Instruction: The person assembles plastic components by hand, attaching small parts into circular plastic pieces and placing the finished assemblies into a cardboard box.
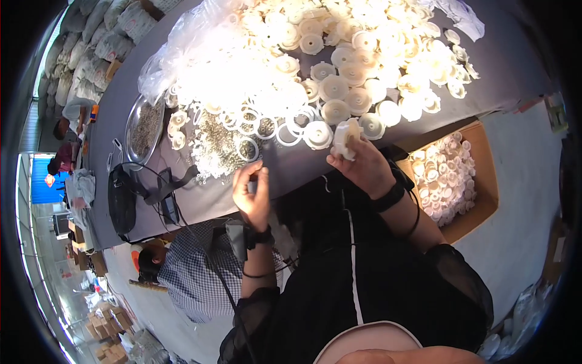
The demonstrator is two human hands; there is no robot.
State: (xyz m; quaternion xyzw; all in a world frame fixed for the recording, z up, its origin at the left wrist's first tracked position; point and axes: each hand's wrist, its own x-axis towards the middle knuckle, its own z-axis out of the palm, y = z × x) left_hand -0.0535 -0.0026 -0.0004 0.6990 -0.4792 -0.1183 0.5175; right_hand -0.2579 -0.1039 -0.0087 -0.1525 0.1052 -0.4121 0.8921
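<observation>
My right hand (367, 167) grips a white round plastic cap (346, 139) with a notched rim, held up at the table's front edge. My left hand (251, 193) is closed in a pinch, just in front of a heap of small metal parts (213, 142). Whatever its fingertips hold is too small to make out. Beyond that hand lie several thin white rings (247, 148), some overlapping the metal parts. Many more white plastic caps (334, 88) are spread over the table beyond my right hand, and strong glare washes out part of the pile.
A round metal tray (159, 134) of small parts lies to the left, near a black pouch (121, 200) with cables. Right of me, a cardboard box (487, 176) holds many white caps. Clear plastic bags (160, 67) cover the far left. A person in a checked shirt (200, 267) is close by.
</observation>
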